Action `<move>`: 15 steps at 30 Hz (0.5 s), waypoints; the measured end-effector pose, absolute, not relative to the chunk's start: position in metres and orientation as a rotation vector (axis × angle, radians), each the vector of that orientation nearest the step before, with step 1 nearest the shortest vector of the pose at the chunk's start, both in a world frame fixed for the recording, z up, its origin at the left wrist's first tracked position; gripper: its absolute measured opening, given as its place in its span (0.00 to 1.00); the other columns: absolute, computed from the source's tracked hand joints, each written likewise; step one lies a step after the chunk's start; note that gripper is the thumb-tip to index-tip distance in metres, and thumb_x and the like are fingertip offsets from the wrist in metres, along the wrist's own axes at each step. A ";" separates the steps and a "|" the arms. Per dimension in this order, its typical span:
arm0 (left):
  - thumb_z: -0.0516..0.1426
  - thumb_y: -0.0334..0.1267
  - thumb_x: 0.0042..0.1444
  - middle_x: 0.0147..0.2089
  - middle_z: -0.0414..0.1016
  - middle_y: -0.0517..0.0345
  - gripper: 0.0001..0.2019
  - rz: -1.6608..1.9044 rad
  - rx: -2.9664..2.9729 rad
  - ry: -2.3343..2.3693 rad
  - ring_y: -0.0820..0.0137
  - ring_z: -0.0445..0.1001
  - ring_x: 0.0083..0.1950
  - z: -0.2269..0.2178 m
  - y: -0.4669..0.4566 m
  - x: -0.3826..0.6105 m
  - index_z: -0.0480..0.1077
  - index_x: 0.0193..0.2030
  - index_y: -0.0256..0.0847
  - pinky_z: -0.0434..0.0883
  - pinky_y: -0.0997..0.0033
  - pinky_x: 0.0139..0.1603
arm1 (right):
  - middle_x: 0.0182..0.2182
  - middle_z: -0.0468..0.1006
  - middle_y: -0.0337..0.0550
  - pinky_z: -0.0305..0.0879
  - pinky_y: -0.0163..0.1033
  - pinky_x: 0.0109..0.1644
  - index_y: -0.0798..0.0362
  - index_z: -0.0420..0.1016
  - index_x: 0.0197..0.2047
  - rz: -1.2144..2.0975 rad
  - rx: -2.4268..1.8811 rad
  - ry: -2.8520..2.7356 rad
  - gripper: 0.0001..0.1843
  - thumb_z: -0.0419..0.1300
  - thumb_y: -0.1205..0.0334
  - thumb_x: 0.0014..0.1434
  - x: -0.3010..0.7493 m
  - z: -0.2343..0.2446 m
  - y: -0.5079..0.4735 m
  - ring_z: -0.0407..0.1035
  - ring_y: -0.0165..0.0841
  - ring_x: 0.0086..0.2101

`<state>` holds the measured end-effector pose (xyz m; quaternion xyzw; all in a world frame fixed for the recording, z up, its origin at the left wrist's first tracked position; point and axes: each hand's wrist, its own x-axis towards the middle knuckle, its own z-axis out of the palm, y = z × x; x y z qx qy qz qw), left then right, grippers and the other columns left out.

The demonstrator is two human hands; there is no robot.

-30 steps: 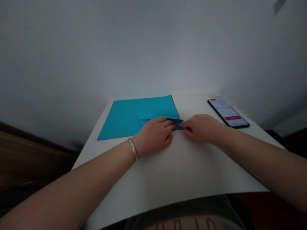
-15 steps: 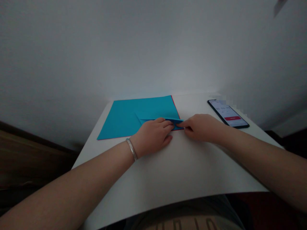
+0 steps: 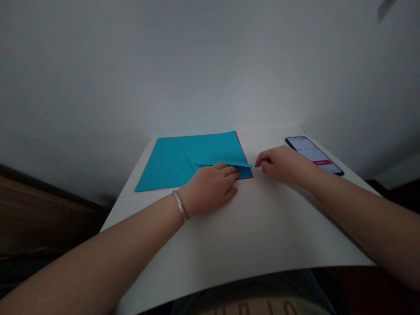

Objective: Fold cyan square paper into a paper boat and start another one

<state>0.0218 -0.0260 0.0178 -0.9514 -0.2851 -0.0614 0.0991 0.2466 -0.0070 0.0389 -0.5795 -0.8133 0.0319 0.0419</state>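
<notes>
A folded piece of blue paper (image 3: 244, 165) lies on the near right part of a larger blue sheet (image 3: 177, 151), whose edges show a thin red line. My left hand (image 3: 211, 186) rests flat over the folded paper, fingertips pressing on it and partly hiding it; a silver bangle circles the wrist. One long edge of the folded paper stands slightly raised beyond those fingers. Just right of the paper's tip, my right hand (image 3: 277, 164) hovers with fingers curled and thumb near the index finger. Whether anything is between them I cannot make out.
A phone (image 3: 315, 155) with a lit timer screen lies on the white table (image 3: 249, 236) at the right, behind my right wrist. A pale wall (image 3: 203, 65) rises at the table's far edge. Brown wooden furniture (image 3: 46, 214) stands at the left.
My right hand has come off the paper's right end and moved slightly right and away from me. My left hand stays on the paper, whose right end is now uncovered.
</notes>
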 end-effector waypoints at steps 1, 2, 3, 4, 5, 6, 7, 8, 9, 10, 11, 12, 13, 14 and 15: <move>0.48 0.42 0.64 0.57 0.71 0.50 0.19 -0.181 -2.808 -0.838 0.60 0.69 0.55 0.018 -0.026 0.022 0.67 0.56 0.36 0.69 0.60 0.50 | 0.35 0.82 0.42 0.63 0.36 0.35 0.48 0.81 0.40 0.173 -1.729 -2.377 0.20 0.48 0.65 0.57 0.247 0.035 -0.004 0.73 0.34 0.33; 0.48 0.42 0.64 0.56 0.71 0.50 0.18 -0.177 -2.799 -0.837 0.60 0.69 0.54 0.018 -0.027 0.022 0.67 0.56 0.36 0.69 0.61 0.49 | 0.37 0.82 0.42 0.63 0.36 0.35 0.48 0.80 0.43 0.204 -1.697 -2.279 0.20 0.47 0.65 0.58 0.247 0.030 -0.002 0.72 0.33 0.33; 0.48 0.41 0.65 0.55 0.71 0.50 0.18 -0.171 -2.785 -0.837 0.60 0.69 0.53 0.018 -0.027 0.022 0.68 0.56 0.37 0.70 0.61 0.47 | 0.38 0.81 0.43 0.63 0.36 0.35 0.49 0.79 0.45 0.215 -1.661 -2.240 0.19 0.48 0.63 0.59 0.247 0.026 0.000 0.72 0.32 0.33; 0.47 0.41 0.65 0.54 0.71 0.49 0.18 -0.163 -2.769 -0.838 0.60 0.69 0.51 0.018 -0.027 0.022 0.68 0.55 0.37 0.70 0.61 0.45 | 0.39 0.81 0.43 0.63 0.36 0.36 0.50 0.79 0.45 0.230 -1.618 -2.257 0.18 0.49 0.61 0.60 0.246 0.022 0.002 0.71 0.33 0.33; 0.47 0.41 0.65 0.52 0.72 0.48 0.18 -0.155 -2.755 -0.836 0.60 0.70 0.49 0.018 -0.028 0.023 0.69 0.55 0.36 0.69 0.61 0.43 | 0.38 0.80 0.44 0.63 0.36 0.37 0.51 0.80 0.43 0.230 -1.593 -2.281 0.17 0.51 0.59 0.60 0.244 0.018 0.003 0.71 0.33 0.33; 0.47 0.41 0.65 0.50 0.72 0.48 0.17 -0.148 -2.744 -0.832 0.60 0.70 0.48 0.018 -0.028 0.023 0.69 0.54 0.36 0.69 0.62 0.42 | 0.37 0.79 0.45 0.63 0.37 0.37 0.51 0.80 0.41 0.231 -1.582 -2.301 0.16 0.52 0.56 0.60 0.243 0.016 0.004 0.70 0.33 0.34; 0.47 0.40 0.64 0.49 0.71 0.48 0.17 -0.147 -2.735 -0.829 0.60 0.69 0.47 0.018 -0.029 0.023 0.69 0.53 0.37 0.69 0.62 0.41 | 0.36 0.79 0.45 0.63 0.37 0.38 0.51 0.80 0.39 0.234 -1.586 -2.308 0.16 0.54 0.53 0.59 0.241 0.014 0.004 0.70 0.33 0.34; 0.48 0.40 0.64 0.48 0.71 0.48 0.16 -0.153 -2.726 -0.829 0.60 0.69 0.47 0.018 -0.029 0.024 0.69 0.52 0.37 0.68 0.61 0.41 | 0.35 0.78 0.44 0.62 0.37 0.38 0.51 0.80 0.38 0.237 -1.602 -2.299 0.16 0.55 0.51 0.58 0.240 0.012 0.004 0.69 0.33 0.33; 0.48 0.39 0.63 0.47 0.70 0.48 0.16 -0.164 -2.716 -0.835 0.59 0.68 0.48 0.019 -0.030 0.024 0.70 0.52 0.37 0.68 0.61 0.42 | 0.35 0.77 0.44 0.62 0.37 0.37 0.50 0.79 0.38 0.242 -1.624 -2.282 0.16 0.56 0.50 0.57 0.239 0.012 0.004 0.69 0.33 0.33; 0.49 0.39 0.63 0.47 0.69 0.47 0.15 -0.175 -2.704 -0.845 0.58 0.67 0.48 0.020 -0.030 0.024 0.70 0.51 0.37 0.68 0.60 0.43 | 0.35 0.77 0.43 0.62 0.37 0.37 0.50 0.79 0.38 0.246 -1.643 -2.262 0.16 0.57 0.49 0.56 0.238 0.012 0.004 0.68 0.33 0.33; 0.49 0.39 0.63 0.47 0.69 0.47 0.14 -0.183 -2.695 -0.849 0.57 0.67 0.49 0.021 -0.031 0.024 0.70 0.50 0.37 0.67 0.59 0.44 | 0.35 0.77 0.43 0.62 0.37 0.37 0.50 0.78 0.39 0.249 -1.656 -2.254 0.16 0.58 0.49 0.55 0.237 0.012 0.003 0.68 0.32 0.33; 0.49 0.38 0.62 0.47 0.69 0.46 0.14 -0.185 -2.691 -0.841 0.57 0.66 0.50 0.022 -0.031 0.024 0.70 0.50 0.37 0.67 0.58 0.45 | 0.35 0.76 0.43 0.62 0.37 0.37 0.50 0.78 0.39 0.249 -1.667 -2.253 0.15 0.59 0.50 0.55 0.236 0.013 0.002 0.68 0.32 0.33; 0.49 0.38 0.63 0.48 0.69 0.46 0.14 -0.180 -2.697 -0.822 0.56 0.66 0.50 0.023 -0.031 0.025 0.70 0.49 0.36 0.66 0.58 0.46 | 0.35 0.76 0.43 0.62 0.37 0.36 0.50 0.77 0.40 0.250 -1.677 -2.257 0.15 0.59 0.51 0.54 0.236 0.014 0.001 0.68 0.32 0.32; 0.48 0.38 0.63 0.48 0.69 0.46 0.14 -0.169 -2.712 -0.797 0.57 0.66 0.50 0.024 -0.032 0.025 0.69 0.49 0.36 0.66 0.57 0.48 | 0.35 0.76 0.42 0.61 0.36 0.36 0.51 0.77 0.40 0.251 -1.684 -2.260 0.14 0.59 0.52 0.54 0.236 0.015 0.000 0.67 0.32 0.32; 0.48 0.37 0.63 0.49 0.69 0.46 0.14 -0.158 -2.734 -0.777 0.57 0.66 0.50 0.024 -0.032 0.025 0.69 0.49 0.35 0.66 0.57 0.49 | 0.35 0.76 0.42 0.61 0.36 0.35 0.51 0.76 0.40 0.249 -1.685 -2.269 0.14 0.59 0.53 0.54 0.235 0.016 -0.002 0.67 0.32 0.32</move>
